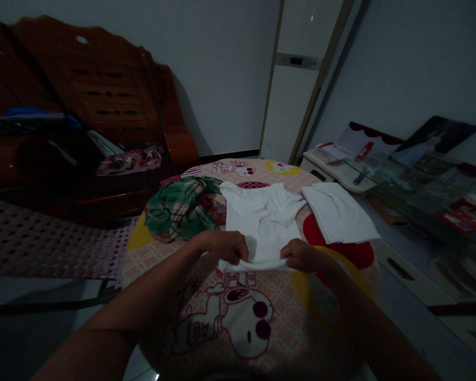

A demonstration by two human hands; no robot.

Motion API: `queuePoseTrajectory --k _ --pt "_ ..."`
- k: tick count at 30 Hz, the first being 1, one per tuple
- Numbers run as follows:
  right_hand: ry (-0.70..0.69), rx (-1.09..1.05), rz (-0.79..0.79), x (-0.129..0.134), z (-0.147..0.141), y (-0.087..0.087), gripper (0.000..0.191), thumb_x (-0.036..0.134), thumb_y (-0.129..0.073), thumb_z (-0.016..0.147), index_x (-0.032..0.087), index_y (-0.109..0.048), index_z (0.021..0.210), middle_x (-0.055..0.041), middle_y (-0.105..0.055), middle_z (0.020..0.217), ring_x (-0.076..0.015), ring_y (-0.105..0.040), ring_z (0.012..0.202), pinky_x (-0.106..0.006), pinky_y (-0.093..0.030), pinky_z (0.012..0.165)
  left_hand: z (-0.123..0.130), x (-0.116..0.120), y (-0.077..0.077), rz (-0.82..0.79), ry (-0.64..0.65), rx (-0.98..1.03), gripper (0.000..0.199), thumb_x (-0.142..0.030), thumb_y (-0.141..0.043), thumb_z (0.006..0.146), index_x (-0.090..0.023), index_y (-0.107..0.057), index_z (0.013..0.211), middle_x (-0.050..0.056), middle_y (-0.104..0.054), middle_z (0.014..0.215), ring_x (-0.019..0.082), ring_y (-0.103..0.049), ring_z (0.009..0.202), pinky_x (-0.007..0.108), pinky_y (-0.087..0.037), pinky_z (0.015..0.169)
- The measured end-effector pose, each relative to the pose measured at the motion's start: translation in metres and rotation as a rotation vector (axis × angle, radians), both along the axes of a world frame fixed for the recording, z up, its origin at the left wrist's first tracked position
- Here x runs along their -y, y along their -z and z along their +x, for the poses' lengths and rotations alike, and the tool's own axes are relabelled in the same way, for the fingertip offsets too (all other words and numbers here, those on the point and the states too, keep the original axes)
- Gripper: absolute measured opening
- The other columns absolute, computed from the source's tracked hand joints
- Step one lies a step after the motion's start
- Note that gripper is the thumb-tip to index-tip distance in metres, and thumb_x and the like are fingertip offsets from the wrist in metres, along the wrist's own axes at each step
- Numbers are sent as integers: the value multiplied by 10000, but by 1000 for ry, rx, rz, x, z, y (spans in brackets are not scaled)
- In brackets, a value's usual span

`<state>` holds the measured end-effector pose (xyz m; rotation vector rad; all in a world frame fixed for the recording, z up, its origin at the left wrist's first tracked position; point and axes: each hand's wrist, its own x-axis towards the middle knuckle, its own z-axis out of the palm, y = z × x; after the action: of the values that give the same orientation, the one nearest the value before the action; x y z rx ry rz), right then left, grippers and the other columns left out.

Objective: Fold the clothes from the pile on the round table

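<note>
A white garment (262, 217) lies spread on a round table with a patterned cloth (285, 312). My left hand (228, 247) pinches the near edge of the garment at its left side. At the right end of the same edge, my right hand (299, 255) is closed on the fabric. Between my hands the edge is stretched and slightly raised. A folded white cloth (337, 211) rests on the table to the right. To the left lies a crumpled green plaid cloth (178, 206), touching the garment's side.
A wooden bench (107, 100) with clothes stands at the back left, and a woven pink and white seat (55, 238) is at the left. A tall white cabinet unit (293, 90) stands behind. At the right is a glass-topped stand (400, 196) with papers and pictures.
</note>
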<state>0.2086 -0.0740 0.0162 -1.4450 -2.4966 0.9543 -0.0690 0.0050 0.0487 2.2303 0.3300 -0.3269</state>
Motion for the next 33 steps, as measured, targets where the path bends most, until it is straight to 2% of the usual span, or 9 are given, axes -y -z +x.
queuePoseTrajectory --k 5,10,13,16,19,23,27,30,33 --pt "7 -78 -253 4 -5 -13 187 57 -515 636 115 -687 681 29 -533 569 -82 -453 541 -202 -310 517 0 1 10 -61 -4 -1 328 7 -660 692 -164 -796 938 -22 -755 768 106 -605 664 146 -429 595" --pt "4 -164 -388 1 -3 -20 128 168 -603 726 115 -717 748 -3 -626 621 -92 -529 557 -193 -379 528 1 -7 4 -208 -94 -21 162 -259 -722 783 -156 -795 885 20 -729 677 122 -616 578 175 -437 540" --pt "184 -278 -393 -9 -4 -21 239 350 -632 787 125 -705 752 -14 -633 595 -99 -542 508 -200 -407 489 4 -34 -2 46 -323 79 183 -282 -650 836 -155 -779 807 21 -723 677 119 -631 605 174 -440 590" --pt "362 -446 -262 -24 -11 -22 276 404 -648 780 134 -703 797 -23 -655 615 -108 -572 514 -203 -440 481 4 -74 0 484 -743 69 229 -222 -567 856 -137 -776 817 61 -746 745 171 -679 719 218 -480 692" --pt "470 -567 -134 -45 -18 -22 277 395 -652 779 132 -711 845 -42 -683 645 -121 -603 530 -217 -478 499 1 -109 12 727 -1122 35 292 -206 -551 854 -123 -766 1033 125 -764 996 245 -699 952 289 -505 862" --pt "647 -643 98 -86 -24 -14 300 292 -610 788 123 -716 1011 -62 -728 742 -155 -662 631 -263 -543 607 -1 -133 32 685 -1339 82 448 -130 -505 845 -94 -674 1258 159 -717 1192 271 -656 1131 339 -475 999" --pt "793 -421 311 -130 -27 -1 339 210 -599 759 129 -729 1061 -93 -760 910 -210 -700 863 -327 -549 824 3 -141 50 627 -1475 263 442 -86 -482 819 -126 -703 1199 128 -699 1251 245 -627 1192 329 -444 1053" --pt "873 -291 284 -155 -30 10 329 211 -622 740 123 -741 1033 -103 -760 944 -227 -697 951 -322 -523 894 1 -144 61 586 -1602 353 398 -86 -490 799 -148 -734 1107 103 -739 1159 247 -653 1129 336 -466 1020" --pt "930 -317 210 -173 -36 21 347 220 -656 711 133 -737 1037 -70 -756 890 -212 -705 879 -287 -538 808 -2 -148 68 511 -1678 371 364 -78 -500 770 -136 -747 1031 106 -762 1048 253 -681 1026 334 -498 947"
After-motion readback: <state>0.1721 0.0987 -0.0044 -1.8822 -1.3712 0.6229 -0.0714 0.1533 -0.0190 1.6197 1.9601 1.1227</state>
